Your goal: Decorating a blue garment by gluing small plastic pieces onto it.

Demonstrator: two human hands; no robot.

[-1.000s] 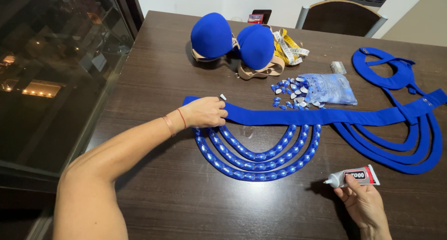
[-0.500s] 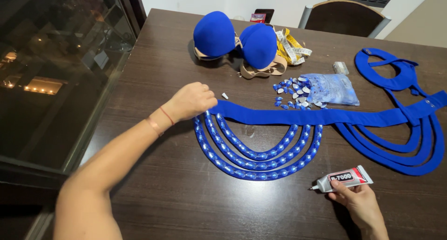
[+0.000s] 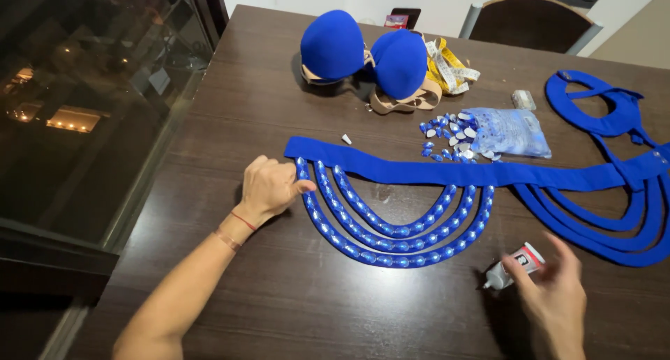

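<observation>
**Hands at a blue jewelled strap piece on a dark wooden table**

From my remote view, my right hand (image 3: 555, 294) is blurred and cut off by the near edge, so I cannot fully see its fingers. They curl around a small glue tube (image 3: 515, 264), a narrow grip. The tube's pale nozzle points left and slightly near, and its long axis runs diagonally from near-left to far-right.

My left hand (image 3: 269, 187) rests on the table (image 3: 209, 158) with loosely curled fingers that hold nothing. Its thumb touches the left end of the jewelled loops (image 3: 391, 231).

These three nested U-shaped straps are studded with glossy blue stones. They hang toward me from a flat blue felt-like band (image 3: 419, 171), whose long axis runs left to right across the table's middle.

To the right lie plain blue loops (image 3: 600, 220) without stones, partly cut off by the right edge.

Beyond the band lie scattered loose stones (image 3: 447, 133) beside a clear crinkled bag (image 3: 509, 131); the stones' exact shapes are too small to make out. Farther off sit two rounded blue padded cups (image 3: 366, 49) with tan straps, and a coiled yellow tape measure (image 3: 447, 63) is just to their right.

A chair back (image 3: 534, 21) stands at the far edge. A dark window (image 3: 84, 88) fills the left.
</observation>
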